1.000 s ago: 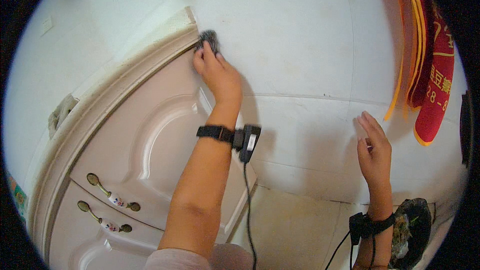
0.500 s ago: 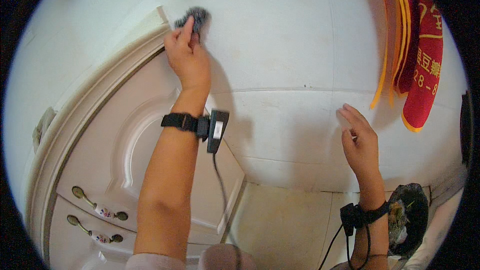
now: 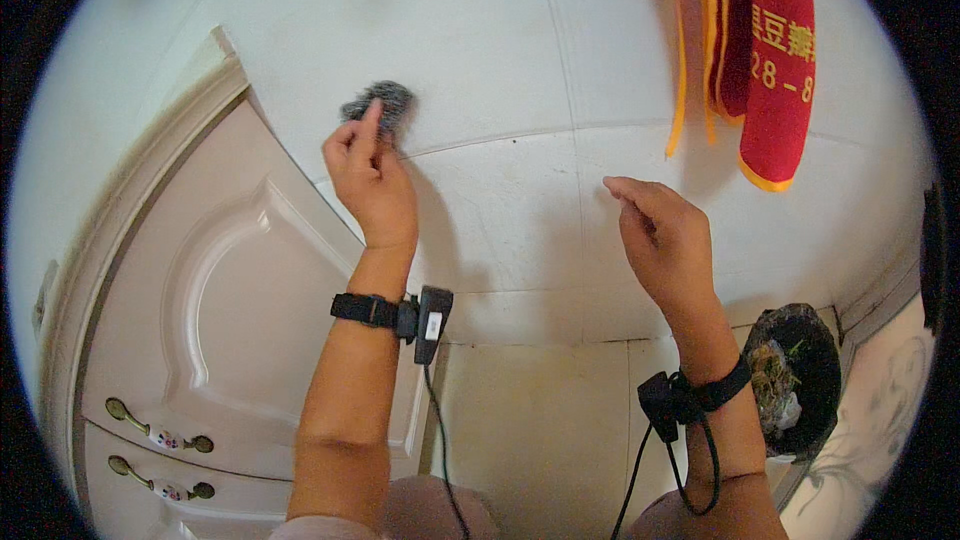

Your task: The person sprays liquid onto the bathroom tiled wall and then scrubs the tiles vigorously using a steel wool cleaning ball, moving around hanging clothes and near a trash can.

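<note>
Wall (image 3: 480,50) is spread behind the grip, with the cabinet (image 3: 270,290) set left and below and red pennants (image 3: 772,135) far right. By the left hand (image 3: 370,180) a grey scouring pad (image 3: 400,105) is clamped at the fingertips; whether the fingers of the right hand (image 3: 668,245), lower right, meet cannot be told. The pad is judged light, springy and scratchy, best pinched mid-body. Room is offered rightward; leftward, the cabinet's edge should be minded.

The left hand (image 3: 375,190) covers part of a dark wiry pad (image 3: 393,98), which is slightly blurred. The view's top edge cuts off the red banner (image 3: 782,90), its bottom edge the lower cabinet door (image 3: 240,507). What the black bin (image 3: 826,370) holds is too small to tell.
</note>
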### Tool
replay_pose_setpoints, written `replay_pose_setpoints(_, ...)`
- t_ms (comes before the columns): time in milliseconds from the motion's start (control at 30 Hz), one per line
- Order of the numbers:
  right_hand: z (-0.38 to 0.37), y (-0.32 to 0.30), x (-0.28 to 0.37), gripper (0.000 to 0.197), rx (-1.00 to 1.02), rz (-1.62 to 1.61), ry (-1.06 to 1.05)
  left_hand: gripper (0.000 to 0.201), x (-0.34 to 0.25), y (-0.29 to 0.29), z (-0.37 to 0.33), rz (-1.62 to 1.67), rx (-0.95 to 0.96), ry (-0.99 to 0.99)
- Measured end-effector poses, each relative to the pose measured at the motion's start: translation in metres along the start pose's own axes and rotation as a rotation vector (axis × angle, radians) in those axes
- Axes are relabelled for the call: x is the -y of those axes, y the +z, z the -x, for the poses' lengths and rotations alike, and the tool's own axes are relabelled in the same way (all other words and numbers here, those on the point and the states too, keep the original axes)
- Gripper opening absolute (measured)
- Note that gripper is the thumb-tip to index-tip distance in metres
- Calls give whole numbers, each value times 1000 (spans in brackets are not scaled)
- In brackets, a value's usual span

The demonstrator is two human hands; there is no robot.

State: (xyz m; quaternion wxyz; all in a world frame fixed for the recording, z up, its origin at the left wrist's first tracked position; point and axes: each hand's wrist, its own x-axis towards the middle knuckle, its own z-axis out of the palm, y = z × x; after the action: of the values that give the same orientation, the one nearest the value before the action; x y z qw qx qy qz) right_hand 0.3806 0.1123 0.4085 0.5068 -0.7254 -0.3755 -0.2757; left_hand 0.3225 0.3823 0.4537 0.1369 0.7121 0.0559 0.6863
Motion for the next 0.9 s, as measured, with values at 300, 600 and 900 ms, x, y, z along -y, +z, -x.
replay_pose_setpoints(300, 8, -9, -15, 11, -110, 30, 93, 32, -91, 68, 135, 218, 652, 346)
replay_pose_setpoints(600, 21, -8, 0, 34, -1, -143, 86, 27, -105, 36, 118, 1161, 516, -1060)
replay_pose_setpoints(900, 8, -4, 22, 38, 29, -151, 33, 30, -118, 13, 98, 1364, 604, -1088)
